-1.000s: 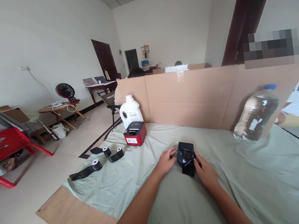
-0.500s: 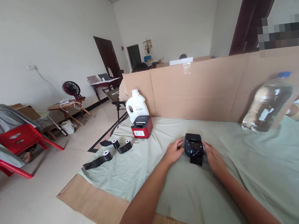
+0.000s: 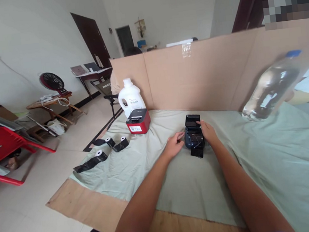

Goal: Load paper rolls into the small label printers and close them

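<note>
A small black portable printer [image 3: 194, 139] sits on the green cloth with its lid [image 3: 192, 120] raised at the back. A black strip of paper [image 3: 197, 152] sticks out of its front. Against the printer's left side lies my left hand [image 3: 174, 145], its fingers stretched towards the casing and not wrapped round it. My right hand [image 3: 208, 132] is at the raised lid's right edge, fingertips gripping it. Farther left, several partly unrolled black paper rolls [image 3: 99, 155] lie on the cloth. Behind them stands a red and black desktop printer [image 3: 138, 123].
A white jug [image 3: 132, 98] stands behind the red printer. A tall cardboard panel [image 3: 195, 81] runs along the back. At the right, a large clear bottle [image 3: 272, 87] with a blue cap leans. The green cloth [image 3: 196, 185] covers a wooden board [image 3: 81, 204]. Other people are partly visible.
The portable printer's lid has swung up and back. My right hand has moved from the printer's side to the lid. The camera view has shifted.
</note>
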### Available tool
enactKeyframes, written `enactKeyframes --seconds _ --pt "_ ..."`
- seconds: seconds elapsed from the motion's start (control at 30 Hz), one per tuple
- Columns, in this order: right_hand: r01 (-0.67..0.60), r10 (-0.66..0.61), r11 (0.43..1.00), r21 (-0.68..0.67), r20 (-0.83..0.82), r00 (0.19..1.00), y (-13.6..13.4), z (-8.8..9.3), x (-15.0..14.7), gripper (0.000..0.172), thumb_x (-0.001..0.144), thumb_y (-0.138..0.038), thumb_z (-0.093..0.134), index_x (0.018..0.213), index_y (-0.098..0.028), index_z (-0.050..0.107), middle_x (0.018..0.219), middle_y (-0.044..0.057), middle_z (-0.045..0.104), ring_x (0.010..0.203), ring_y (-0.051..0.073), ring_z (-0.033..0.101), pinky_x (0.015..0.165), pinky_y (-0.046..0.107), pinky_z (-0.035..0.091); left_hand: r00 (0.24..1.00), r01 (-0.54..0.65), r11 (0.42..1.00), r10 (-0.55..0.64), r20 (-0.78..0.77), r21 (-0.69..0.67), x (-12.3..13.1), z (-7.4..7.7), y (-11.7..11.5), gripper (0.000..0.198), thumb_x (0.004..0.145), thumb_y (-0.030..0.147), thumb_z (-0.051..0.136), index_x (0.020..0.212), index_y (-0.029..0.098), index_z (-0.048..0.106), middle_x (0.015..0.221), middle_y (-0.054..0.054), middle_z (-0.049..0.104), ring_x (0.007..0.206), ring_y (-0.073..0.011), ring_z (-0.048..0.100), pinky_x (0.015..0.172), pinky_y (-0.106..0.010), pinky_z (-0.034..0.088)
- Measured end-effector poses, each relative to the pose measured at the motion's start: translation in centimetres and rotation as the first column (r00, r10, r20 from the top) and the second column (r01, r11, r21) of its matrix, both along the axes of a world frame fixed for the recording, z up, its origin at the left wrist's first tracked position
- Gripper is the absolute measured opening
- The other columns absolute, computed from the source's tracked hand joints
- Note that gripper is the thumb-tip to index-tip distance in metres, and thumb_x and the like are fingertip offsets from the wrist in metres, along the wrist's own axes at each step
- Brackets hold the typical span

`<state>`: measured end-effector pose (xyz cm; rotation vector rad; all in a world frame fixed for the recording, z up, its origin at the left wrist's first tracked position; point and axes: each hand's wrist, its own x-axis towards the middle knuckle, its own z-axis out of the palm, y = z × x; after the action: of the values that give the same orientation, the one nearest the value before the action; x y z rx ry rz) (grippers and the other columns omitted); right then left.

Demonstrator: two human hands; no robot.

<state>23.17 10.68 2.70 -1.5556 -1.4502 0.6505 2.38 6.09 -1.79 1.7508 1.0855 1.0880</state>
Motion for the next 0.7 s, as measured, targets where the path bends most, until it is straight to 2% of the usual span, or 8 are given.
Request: enactKeyframes --seconds 0.1,0.17,0.27,0.33,0.43,0.53,0.63,0.7 --pt "-0.015 0.015 1.0 0.002 0.193 0.981 0.3 -0.5 0.3 0.044 0.092 -0.041 0.044 0.108 -0.016 0.076 0.116 0.013 0.072 0.108 0.025 0.063 0.1 0.038 0.045 1.0 0.003 1.0 -0.002 0.019 -0.021 -0.1 -0.1 0.1 0.054 0.081 0.011 0.06 0.133 0.022 0.058 0.141 -0.01 0.06 0.129 -0.0248 0.059 0.114 -0.042 0.041" --pt "-0.024 0.038 0.999 -0.044 0.35 0.936 0.4 0.0 0.3 0.035 0.086 -0.038 0.054 0.103 -0.019 0.078 0.108 0.012 0.072 0.107 0.027 0.061 0.099 0.04 0.044 1.0 -0.003 1.0 0.003 0.02 -0.03 -0.1 -0.1 0.1 0.054 0.081 0.011 0.06 0.133 0.022 0.058 0.141 -0.01 0.06 0.128 -0.025 0.059 0.113 -0.042 0.042" --pt "-0.044 0.15 0.977 -0.21 0.524 0.838 0.6 1.2 0.1 0.027 0.08 -0.037 0.063 0.098 -0.025 0.08 0.101 0.011 0.07 0.121 0.033 0.052 0.105 0.046 0.038 1.0 -0.003 1.0 0.003 0.009 -0.03 -0.1 0.0 0.0 0.054 0.081 0.011 0.059 0.134 0.021 0.057 0.141 -0.01 0.06 0.128 -0.0249 0.059 0.112 -0.04 0.044" --pt "-0.026 0.212 0.945 -0.325 0.551 0.807 0.6 2.0 -0.2 0.029 0.075 -0.042 0.07 0.098 -0.027 0.08 0.106 0.011 0.068 0.122 0.036 0.049 0.106 0.048 0.037 1.0 0.0 1.0 0.0 0.001 -0.02 -0.1 0.1 -0.1 0.054 0.082 0.011 0.057 0.134 0.021 0.057 0.142 -0.009 0.059 0.127 -0.0245 0.06 0.11 -0.039 0.045" --pt "-0.005 0.232 0.916 -0.401 0.519 0.823 0.8 2.7 -0.2 0.035 0.068 -0.045 0.077 0.099 -0.029 0.08 0.112 0.01 0.065 0.114 0.035 0.055 0.102 0.045 0.042 1.0 0.004 1.0 -0.004 -0.017 -0.003 -0.2 0.3 -0.2 0.053 0.083 0.011 0.055 0.135 0.022 0.056 0.142 -0.009 0.059 0.124 -0.0241 0.062 0.108 -0.038 0.046" --pt "-0.077 0.241 0.93 -0.359 0.437 0.866 0.9 3.3 0.4 0.031 0.066 -0.041 0.079 0.093 -0.026 0.079 0.1 0.008 0.068 0.101 0.03 0.061 0.093 0.041 0.047 0.999 -0.008 1.0 0.009 -0.033 0.021 -0.1 0.3 -0.2 0.05 0.084 0.011 0.055 0.133 0.022 0.056 0.14 -0.008 0.061 0.125 -0.0239 0.061 0.109 -0.038 0.046" --pt "-0.218 0.299 0.919 -0.33 0.217 0.929 0.3 5.2 1.3 0.031 0.068 -0.039 0.078 0.093 -0.02 0.074 0.086 0.005 0.068 0.084 0.022 0.063 0.078 0.034 0.049 1.0 -0.013 0.999 0.014 -0.027 0.043 0.1 0.2 -0.2 0.047 0.084 0.011 0.056 0.13 0.022 0.057 0.138 -0.009 0.063 0.127 -0.0237 0.06 0.111 -0.039 0.043" --pt "-0.237 0.268 0.918 -0.318 0.06 0.961 -0.8 7.2 1.5 0.027 0.074 -0.036 0.073 0.094 -0.018 0.071 0.083 0.005 0.069 0.075 0.017 0.061 0.069 0.029 0.047 1.0 0.004 0.999 -0.005 0.015 0.054 0.1 0.2 -0.1 0.046 0.085 0.01 0.056 0.129 0.02 0.057 0.137 -0.01 0.064 0.127 -0.0233 0.06 0.111 -0.04 0.043"
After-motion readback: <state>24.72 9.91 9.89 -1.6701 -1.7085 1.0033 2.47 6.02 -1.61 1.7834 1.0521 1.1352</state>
